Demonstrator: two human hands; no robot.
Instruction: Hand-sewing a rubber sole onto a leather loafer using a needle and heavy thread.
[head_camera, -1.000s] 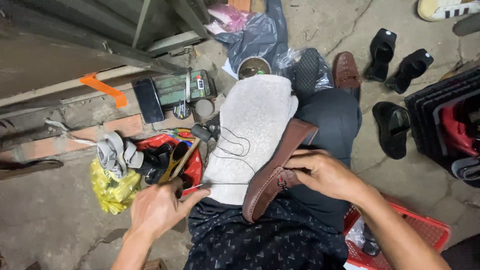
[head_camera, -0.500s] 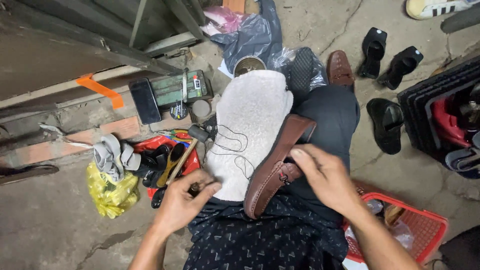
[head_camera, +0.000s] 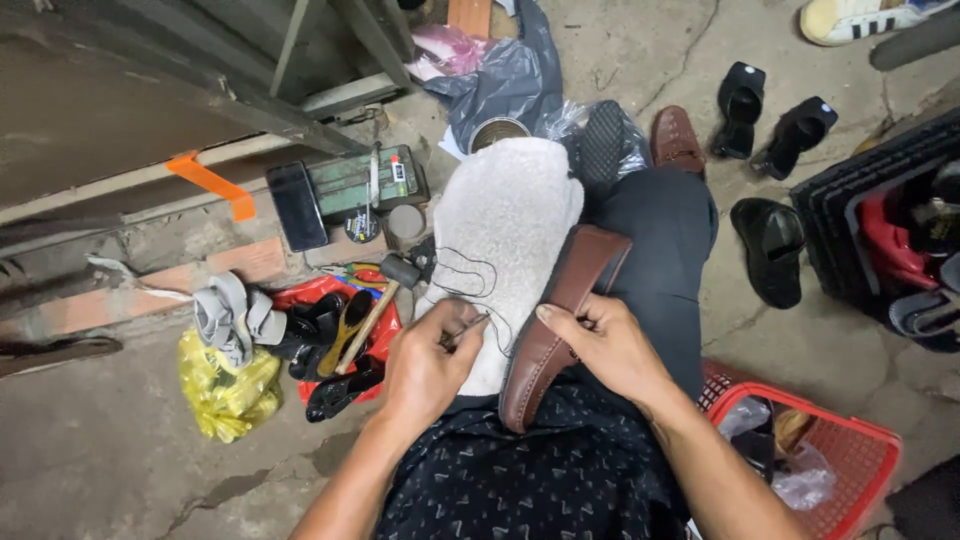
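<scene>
On your lap, against the pale fleece pad (head_camera: 510, 215), the brown loafer (head_camera: 560, 320) stands on edge. Your right hand (head_camera: 610, 345) clamps its stiff sole; your left hand (head_camera: 425, 365) pinches a thin tool (head_camera: 468, 328) trailing dark thread (head_camera: 470, 275). Supple, light leather probably; hold by the sole.

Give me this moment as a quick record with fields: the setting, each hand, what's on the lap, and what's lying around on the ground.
Setting: person seated, seen from above, on a cracked concrete floor
Left hand: pinches a thin tool at the shoe's edge; dark thread loops from it
Right hand: grips the brown loafer, held on its side
Lap: white fuzzy cloth under the shoe
Ground, left: hammer, dark phone, yellow bag
Ground, right: black sandals, red basket
Second loafer: beyond the knee
</scene>
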